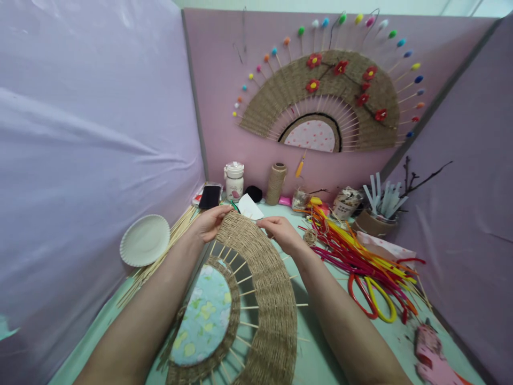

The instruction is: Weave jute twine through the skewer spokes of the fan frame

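A woven twine fan [272,289] with thin wooden sticks stands out over the table, its inner half-circle covered in light blue floral cloth [204,315]. My left hand [213,223] is closed on the fan's upper left corner, thumb and fingers pinched at the woven edge. At the fan's upper outer edge, my right hand [279,232] has its thumb and index finger pressed together; what lies between the fingertips is too small to make out. Just behind the fan lies a white paper piece [250,207].
A finished fan [340,80] with red flowers hangs on the back wall. Left are a white plate [145,240] and wooden sticks [160,256]. Behind stand a jar [234,182] and twine spool [276,184]. Right are pipe cleaners [352,251], a stick pot [374,220] and a pink tool [433,355].
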A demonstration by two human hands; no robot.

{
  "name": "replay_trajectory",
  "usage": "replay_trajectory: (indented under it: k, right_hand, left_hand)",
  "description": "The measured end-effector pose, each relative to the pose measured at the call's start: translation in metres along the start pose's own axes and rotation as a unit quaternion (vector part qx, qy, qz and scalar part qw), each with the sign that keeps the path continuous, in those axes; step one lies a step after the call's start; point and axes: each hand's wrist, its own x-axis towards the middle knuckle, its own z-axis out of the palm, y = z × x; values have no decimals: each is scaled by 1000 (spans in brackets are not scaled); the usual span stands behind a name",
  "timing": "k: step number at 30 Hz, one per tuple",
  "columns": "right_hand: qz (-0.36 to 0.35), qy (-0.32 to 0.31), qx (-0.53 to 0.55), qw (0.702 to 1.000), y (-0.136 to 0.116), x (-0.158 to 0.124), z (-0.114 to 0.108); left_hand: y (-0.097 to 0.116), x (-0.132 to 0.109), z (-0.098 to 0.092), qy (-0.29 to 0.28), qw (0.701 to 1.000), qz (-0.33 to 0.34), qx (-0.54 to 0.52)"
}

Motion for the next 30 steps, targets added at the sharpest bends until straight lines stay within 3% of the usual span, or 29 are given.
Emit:
replay_trajectory:
  k: [9,17,25,30]
  right_hand:
    - [-26,20,24,999,-4,0,-12]
    - [-13,60,48,997,-3,5,-40]
    - [-11,83,40,996,-1,6,-61]
    - [-26,97,8,995,-2,3,-70]
  left_hand:
    - [-1,-5,3,2,998,24,56]
    - [2,-26,6,-195,951,-68,232]
    - [-14,-14,-4,-270,928,-100,237]
    - [-22,-13,-2,-265,932,-93,228]
